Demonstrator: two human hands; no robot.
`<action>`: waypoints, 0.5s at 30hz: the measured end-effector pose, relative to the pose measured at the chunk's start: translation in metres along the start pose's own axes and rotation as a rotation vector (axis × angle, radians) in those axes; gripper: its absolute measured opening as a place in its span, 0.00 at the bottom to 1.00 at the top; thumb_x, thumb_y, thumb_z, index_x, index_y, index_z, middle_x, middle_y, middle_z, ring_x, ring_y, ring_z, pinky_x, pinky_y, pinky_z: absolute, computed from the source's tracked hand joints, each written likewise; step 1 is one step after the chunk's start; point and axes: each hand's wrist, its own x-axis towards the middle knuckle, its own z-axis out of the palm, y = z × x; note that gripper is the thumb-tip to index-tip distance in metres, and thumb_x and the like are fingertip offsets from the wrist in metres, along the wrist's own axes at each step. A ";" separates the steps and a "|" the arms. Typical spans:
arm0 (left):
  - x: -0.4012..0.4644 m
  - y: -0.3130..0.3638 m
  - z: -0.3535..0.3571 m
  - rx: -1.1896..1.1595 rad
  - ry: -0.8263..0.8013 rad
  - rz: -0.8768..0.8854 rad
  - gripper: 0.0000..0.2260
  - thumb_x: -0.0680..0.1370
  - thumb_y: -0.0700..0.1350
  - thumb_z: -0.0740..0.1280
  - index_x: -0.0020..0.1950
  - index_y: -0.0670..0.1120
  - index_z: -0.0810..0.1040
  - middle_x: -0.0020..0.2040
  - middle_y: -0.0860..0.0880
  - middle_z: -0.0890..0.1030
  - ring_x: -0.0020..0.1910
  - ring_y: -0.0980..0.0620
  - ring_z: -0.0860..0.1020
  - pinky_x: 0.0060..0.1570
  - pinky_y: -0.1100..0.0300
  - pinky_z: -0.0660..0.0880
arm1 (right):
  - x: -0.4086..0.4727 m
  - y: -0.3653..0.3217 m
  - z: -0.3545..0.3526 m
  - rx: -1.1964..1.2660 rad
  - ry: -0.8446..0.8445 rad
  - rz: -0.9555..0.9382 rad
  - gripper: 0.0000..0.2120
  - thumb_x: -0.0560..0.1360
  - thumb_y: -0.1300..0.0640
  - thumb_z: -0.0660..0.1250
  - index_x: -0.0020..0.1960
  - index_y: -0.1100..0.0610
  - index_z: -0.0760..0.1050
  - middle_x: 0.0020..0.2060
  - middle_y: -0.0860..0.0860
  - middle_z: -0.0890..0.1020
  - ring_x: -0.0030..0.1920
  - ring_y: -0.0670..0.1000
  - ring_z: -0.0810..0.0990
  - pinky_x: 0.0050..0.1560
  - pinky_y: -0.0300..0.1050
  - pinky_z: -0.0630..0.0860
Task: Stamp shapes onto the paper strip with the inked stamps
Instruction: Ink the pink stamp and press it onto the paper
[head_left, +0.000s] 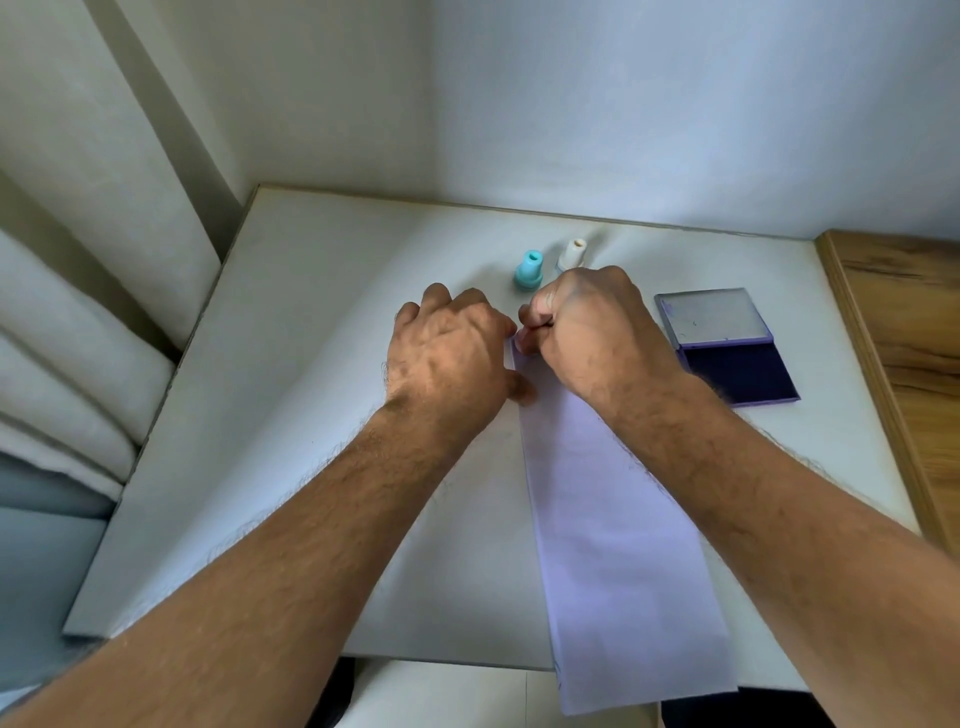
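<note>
My right hand (592, 332) is fisted knuckles-up over the far end of the paper strip (618, 519), fingers curled round something I cannot make out; my left hand (449, 353) rests beside it, fingers bent, thumb on the strip's left edge. Strip runs from mid-worktop (291, 415) past the near edge. Teal stamp (529, 270) and white stamp (573, 254) stand toward the far edge; open ink pad (727, 345) lies toward the right edge.

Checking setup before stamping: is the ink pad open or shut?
Open. The ink pad lies right of the paper strip with its lid folded back flat and the dark blue pad surface exposed.
</note>
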 end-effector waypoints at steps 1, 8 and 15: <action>0.000 0.000 0.000 -0.001 -0.001 0.000 0.22 0.67 0.65 0.72 0.58 0.62 0.80 0.56 0.56 0.77 0.59 0.49 0.68 0.56 0.55 0.63 | -0.001 0.001 -0.001 -0.028 -0.006 -0.024 0.02 0.64 0.63 0.71 0.36 0.59 0.81 0.35 0.55 0.81 0.36 0.57 0.82 0.42 0.49 0.82; 0.001 0.001 0.000 -0.001 0.003 -0.005 0.23 0.66 0.64 0.73 0.60 0.61 0.79 0.58 0.56 0.77 0.60 0.49 0.68 0.58 0.55 0.63 | -0.002 0.000 -0.009 0.000 -0.060 -0.027 0.05 0.68 0.61 0.71 0.41 0.55 0.85 0.41 0.53 0.83 0.40 0.53 0.82 0.46 0.46 0.81; 0.004 0.003 -0.001 0.028 0.009 -0.009 0.24 0.66 0.65 0.73 0.60 0.61 0.80 0.58 0.55 0.77 0.61 0.49 0.68 0.57 0.55 0.63 | -0.014 0.012 -0.003 0.318 0.106 0.072 0.07 0.69 0.57 0.76 0.48 0.52 0.85 0.41 0.48 0.87 0.42 0.44 0.84 0.46 0.28 0.77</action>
